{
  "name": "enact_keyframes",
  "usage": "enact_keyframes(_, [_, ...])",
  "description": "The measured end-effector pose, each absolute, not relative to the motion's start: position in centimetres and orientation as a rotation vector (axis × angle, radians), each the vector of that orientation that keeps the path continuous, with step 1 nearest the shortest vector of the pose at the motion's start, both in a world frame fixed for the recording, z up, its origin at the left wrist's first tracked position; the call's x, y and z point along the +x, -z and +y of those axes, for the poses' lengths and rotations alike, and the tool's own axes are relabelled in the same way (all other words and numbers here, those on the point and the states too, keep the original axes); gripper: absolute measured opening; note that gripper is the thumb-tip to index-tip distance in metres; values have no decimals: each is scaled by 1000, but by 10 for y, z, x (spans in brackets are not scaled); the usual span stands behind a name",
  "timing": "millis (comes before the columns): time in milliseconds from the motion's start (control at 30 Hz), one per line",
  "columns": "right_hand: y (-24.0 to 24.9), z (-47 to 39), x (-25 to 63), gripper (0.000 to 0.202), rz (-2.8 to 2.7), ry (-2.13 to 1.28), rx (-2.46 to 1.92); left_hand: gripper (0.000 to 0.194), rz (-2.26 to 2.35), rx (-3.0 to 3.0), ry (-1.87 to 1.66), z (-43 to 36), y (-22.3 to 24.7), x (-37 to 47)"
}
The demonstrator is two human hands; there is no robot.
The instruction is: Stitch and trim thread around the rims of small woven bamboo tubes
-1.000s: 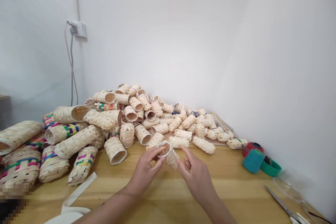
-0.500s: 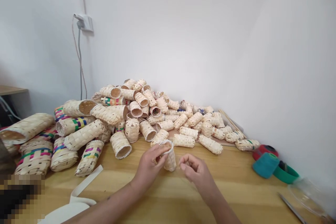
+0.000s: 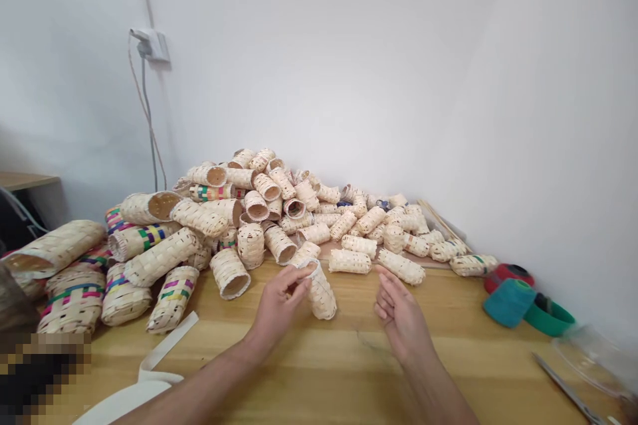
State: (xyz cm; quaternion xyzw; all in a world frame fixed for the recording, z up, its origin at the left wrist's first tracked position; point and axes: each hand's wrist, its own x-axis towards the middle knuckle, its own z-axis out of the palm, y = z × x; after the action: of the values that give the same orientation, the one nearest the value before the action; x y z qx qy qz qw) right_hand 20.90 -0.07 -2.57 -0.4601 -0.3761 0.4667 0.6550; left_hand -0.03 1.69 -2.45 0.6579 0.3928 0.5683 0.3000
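Note:
My left hand (image 3: 280, 300) pinches the white-edged rim of a small woven bamboo basket (image 3: 321, 293). This basket is a pale tube, tilted with its open end up and to the left, just above the table. To its right, apart from it, my right hand (image 3: 399, 312) is closed, thumb against fingertips. Whatever is in that pinch is too fine to make out. A faint dark thread (image 3: 371, 340) shows on the table between the hands. Behind them lies a large pile of similar woven baskets (image 3: 249, 246), some with coloured bands.
A white strip (image 3: 169, 342) curls at the left front of the wooden table (image 3: 299, 385). On the right are a red spool (image 3: 508, 273), a teal thread cone (image 3: 509, 303), a green tape roll (image 3: 553, 322), scissors (image 3: 563, 385) and a clear plastic container (image 3: 591, 358). A wall stands behind.
My right hand has moved right and slightly up, away from the basket. The basket in my left hand has tilted, its lower end swinging right, and the left hand has shifted slightly left.

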Motion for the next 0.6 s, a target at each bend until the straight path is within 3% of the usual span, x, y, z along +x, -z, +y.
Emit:
enact_keyframes(400, [47, 2, 192, 41, -1456, -947, -1351, 25, 1052, 1706, -1583, 28, 27, -10])
enact_keyframes(567, [51, -7, 176, 15, -1689, -837, -1324, 23, 1022, 1732, -1622, 28, 25, -10])
enact_keyframes(600, [46, -12, 171, 18, -1737, -815, -1289, 23, 1026, 1743, -1629, 28, 25, -11])
